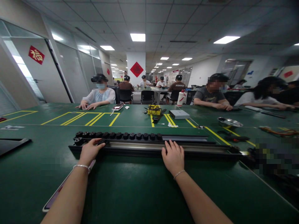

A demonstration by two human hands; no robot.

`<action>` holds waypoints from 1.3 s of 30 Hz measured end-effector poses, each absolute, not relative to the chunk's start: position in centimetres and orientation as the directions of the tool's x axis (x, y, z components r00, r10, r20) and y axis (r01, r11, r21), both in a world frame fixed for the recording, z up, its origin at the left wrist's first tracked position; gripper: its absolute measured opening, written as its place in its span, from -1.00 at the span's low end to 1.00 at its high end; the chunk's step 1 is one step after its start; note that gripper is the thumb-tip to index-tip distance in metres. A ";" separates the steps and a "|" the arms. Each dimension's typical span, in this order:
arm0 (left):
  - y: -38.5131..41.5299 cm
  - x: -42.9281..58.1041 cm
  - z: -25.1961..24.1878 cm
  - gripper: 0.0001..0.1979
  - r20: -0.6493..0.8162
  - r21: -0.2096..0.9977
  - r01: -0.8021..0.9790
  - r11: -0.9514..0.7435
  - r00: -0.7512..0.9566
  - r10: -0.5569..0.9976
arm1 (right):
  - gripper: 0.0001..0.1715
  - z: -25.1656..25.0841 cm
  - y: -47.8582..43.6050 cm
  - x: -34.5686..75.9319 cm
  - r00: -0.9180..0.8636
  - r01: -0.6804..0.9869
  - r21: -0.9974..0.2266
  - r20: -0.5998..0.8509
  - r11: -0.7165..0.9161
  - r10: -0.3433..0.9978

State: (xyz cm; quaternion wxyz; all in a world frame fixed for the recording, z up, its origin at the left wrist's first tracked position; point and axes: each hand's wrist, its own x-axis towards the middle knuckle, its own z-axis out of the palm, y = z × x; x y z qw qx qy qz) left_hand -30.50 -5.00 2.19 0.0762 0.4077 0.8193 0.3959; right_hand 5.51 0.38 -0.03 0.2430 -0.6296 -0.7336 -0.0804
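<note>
A long black and silver rail [198,146] lies across the green table [130,186] in front of me, with a row of several black round caps [121,135] along its far left part. My left hand [90,150] rests on the rail's left end, fingers stretched over it beside the caps. Fingers spread flat, my right hand [173,155] lies on the rail's middle. Both wrists wear thin bracelets. Neither hand grips anything.
A flat phone-like device [58,194] lies under my left forearm. A dark tray [11,144] sits at far left. Farther off are a yellow box [154,109], a grey box [179,114], a metal dish [230,122] and cables [279,131]. Several seated people work at the table's far side.
</note>
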 end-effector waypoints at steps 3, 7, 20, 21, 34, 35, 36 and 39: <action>-5.1 -30.2 2.4 -0.54 0.196 0.711 0.606 0.357 -0.658 0.727 | -0.47 0.0 0.4 5.5 -0.088 0.962 -0.192 0.451 0.192 0.888; -5.1 -30.4 2.3 -0.54 0.197 0.705 0.610 0.362 -0.658 0.727 | -0.47 0.0 0.4 5.5 -0.089 0.962 -0.192 0.444 0.192 0.891; -4.9 -30.9 1.9 -0.56 0.199 0.697 0.617 0.366 -0.656 0.728 | -0.48 -0.2 0.4 5.5 -0.085 0.953 -0.220 0.472 0.210 0.878; -4.9 -30.9 1.9 -0.57 0.203 0.699 0.617 0.362 -0.656 0.727 | -0.48 -0.2 0.4 5.5 -0.085 0.952 -0.222 0.469 0.210 0.879; -5.0 -30.6 2.3 -0.59 0.211 0.691 0.625 0.363 -0.655 0.726 | -0.48 -0.1 0.4 5.5 -0.089 0.961 -0.195 0.462 0.198 0.883; -5.0 -30.5 2.3 -0.60 0.215 0.694 0.624 0.361 -0.657 0.723 | -0.48 -0.1 0.5 5.5 -0.088 0.961 -0.193 0.465 0.198 0.881; -5.0 -30.4 2.4 -0.60 0.218 0.696 0.622 0.360 -0.660 0.719 | -0.48 -0.2 0.5 5.5 -0.087 0.961 -0.193 0.469 0.198 0.879; -5.0 -30.5 2.4 -0.58 0.207 0.704 0.612 0.361 -0.663 0.720 | -0.48 -0.2 0.5 5.5 -0.086 0.960 -0.196 0.475 0.201 0.876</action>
